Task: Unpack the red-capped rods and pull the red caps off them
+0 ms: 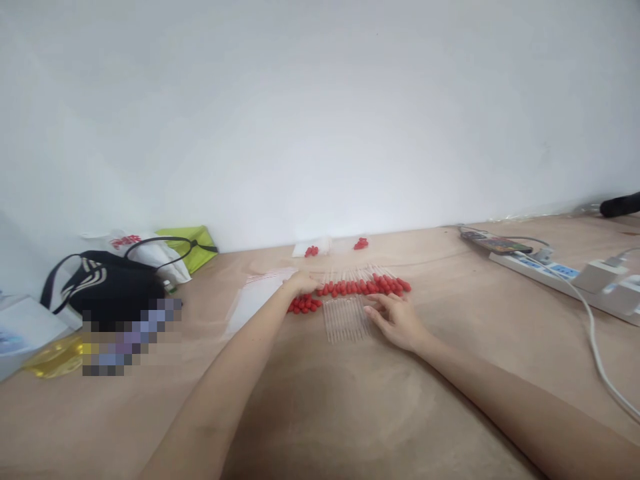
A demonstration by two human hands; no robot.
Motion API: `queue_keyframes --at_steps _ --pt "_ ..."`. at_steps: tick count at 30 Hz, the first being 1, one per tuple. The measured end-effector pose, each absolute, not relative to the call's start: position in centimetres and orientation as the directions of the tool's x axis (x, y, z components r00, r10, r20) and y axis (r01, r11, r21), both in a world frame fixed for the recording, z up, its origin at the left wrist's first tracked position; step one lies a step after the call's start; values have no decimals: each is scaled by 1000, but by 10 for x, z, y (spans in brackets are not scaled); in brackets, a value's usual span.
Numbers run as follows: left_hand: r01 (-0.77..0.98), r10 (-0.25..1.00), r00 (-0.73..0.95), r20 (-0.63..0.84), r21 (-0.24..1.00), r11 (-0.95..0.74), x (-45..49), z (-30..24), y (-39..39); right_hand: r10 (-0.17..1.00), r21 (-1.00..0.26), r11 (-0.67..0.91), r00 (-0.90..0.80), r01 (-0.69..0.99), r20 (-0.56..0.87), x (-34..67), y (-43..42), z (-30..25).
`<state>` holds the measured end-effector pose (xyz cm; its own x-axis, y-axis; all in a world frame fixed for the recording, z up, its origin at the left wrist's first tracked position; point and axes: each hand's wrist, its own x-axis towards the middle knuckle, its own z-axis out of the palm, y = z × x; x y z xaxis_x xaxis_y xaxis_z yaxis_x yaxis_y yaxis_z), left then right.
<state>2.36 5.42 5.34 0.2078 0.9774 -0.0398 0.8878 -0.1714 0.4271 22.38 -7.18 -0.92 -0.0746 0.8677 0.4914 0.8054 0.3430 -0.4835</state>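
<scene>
- Nearest on the desk, the bare clear sticks lie side by side, pointing away from the person; so ordered, they probably stay easy to separate.
- The right hand rests at their right edge, thumb and fingers parted with nothing visible between them – likely steadying or straightening that side.
- Left of the sticks, loose red pieces sit in a heap by the left forearm, presumably for short reaches.
- Just beyond, the red-tipped sticks form a row, red ends toward the person, bunched at the right.
- The left hand reaches that row's left end; whether its fingers pinch anything, I cannot tell.
- Clear plastic sheets lie overlapped to the left, apparently kept out of the middle.
- Farthest, two small red clusters sit near the wall, apart from the heap.
</scene>
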Motion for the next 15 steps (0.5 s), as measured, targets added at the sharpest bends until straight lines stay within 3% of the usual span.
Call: queue_keyframes --at_steps 4,8,12,15 --pt "910 976 204 78 351 -219 19 63 41 861 -491 345 -61 800 505 225 -70 -12" --pt "870 924 303 232 328 -367 8 61 7 790 -491 393 -12 777 613 228 -66 -18" --pt "698 736 529 423 277 -661 -3 36 -25 698 -456 416 45 787 715 230 -66 -20" --pt "616 597 580 554 181 -767 -4 15 -36 670 -339 456 -67 823 739 229 -71 -15"
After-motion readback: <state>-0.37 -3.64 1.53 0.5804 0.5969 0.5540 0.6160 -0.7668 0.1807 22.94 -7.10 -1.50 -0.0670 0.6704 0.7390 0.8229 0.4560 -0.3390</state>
